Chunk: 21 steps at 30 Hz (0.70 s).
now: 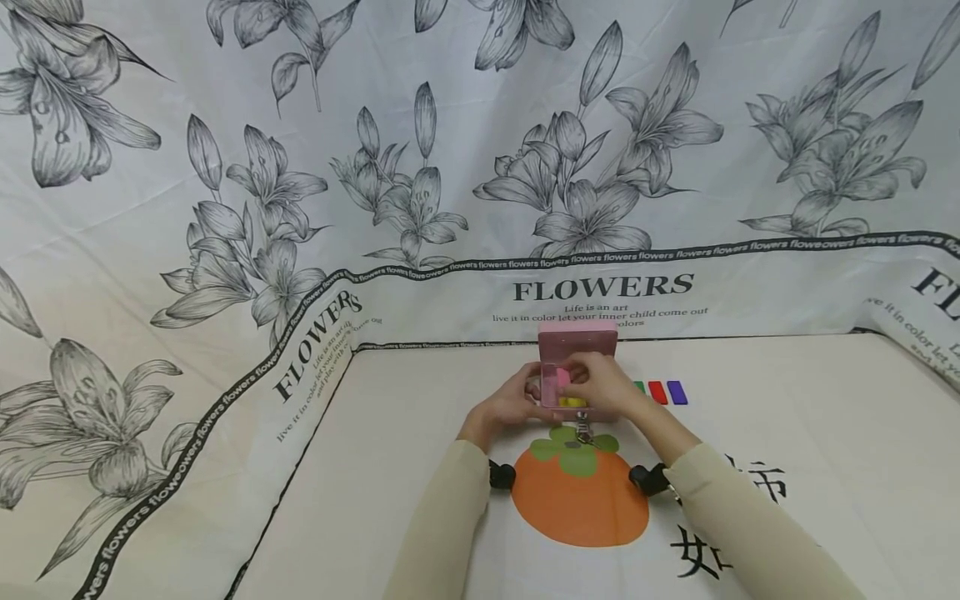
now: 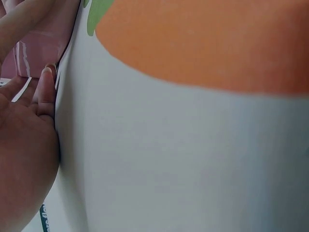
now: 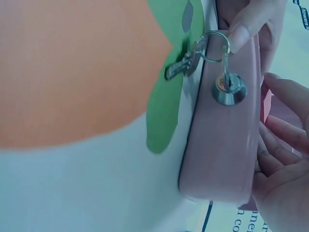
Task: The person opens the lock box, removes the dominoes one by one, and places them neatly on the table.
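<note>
nearest the camera, two cream sleeves, reaching over a printed orange fruit to a pink box on the table. judging by the raised lid and keys hanging at the lock, already past opening. just right of the box, three blocks: green, red, purple. inside, a yellow piece and, not yet released, a pink piece; cannot tell whether going in or coming out. lid not yet shut. with the left hand, grips the box's left side, thumb at the front edge. with the right hand, arched over the opening, pinches the pink piece between thumb and forefinger.
</note>
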### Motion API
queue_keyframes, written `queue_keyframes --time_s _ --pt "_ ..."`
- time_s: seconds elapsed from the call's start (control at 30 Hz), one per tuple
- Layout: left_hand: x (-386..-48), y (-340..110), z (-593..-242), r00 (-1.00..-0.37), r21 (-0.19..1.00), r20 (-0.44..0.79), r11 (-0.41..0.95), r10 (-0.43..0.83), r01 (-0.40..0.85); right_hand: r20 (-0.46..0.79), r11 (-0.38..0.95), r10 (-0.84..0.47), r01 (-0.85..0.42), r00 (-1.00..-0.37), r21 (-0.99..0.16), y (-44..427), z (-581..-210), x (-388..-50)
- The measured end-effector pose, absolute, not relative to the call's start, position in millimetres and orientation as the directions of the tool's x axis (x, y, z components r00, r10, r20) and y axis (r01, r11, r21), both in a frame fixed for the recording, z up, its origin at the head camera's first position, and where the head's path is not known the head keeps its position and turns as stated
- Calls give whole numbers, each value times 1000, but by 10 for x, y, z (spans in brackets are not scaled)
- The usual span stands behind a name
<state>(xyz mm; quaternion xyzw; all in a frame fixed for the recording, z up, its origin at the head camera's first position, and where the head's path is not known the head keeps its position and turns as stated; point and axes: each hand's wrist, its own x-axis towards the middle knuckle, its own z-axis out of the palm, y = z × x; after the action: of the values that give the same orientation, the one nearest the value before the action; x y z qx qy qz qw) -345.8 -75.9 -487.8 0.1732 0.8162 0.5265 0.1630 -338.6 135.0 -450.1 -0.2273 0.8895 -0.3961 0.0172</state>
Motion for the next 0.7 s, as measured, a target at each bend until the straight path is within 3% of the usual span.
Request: queue_keyframes --time_s 0.7 --pt "-3431 -741 -4865 -895 922 -87 375 437 93 172 631 -406 -412 -897 -657 1752 -4355 -3239"
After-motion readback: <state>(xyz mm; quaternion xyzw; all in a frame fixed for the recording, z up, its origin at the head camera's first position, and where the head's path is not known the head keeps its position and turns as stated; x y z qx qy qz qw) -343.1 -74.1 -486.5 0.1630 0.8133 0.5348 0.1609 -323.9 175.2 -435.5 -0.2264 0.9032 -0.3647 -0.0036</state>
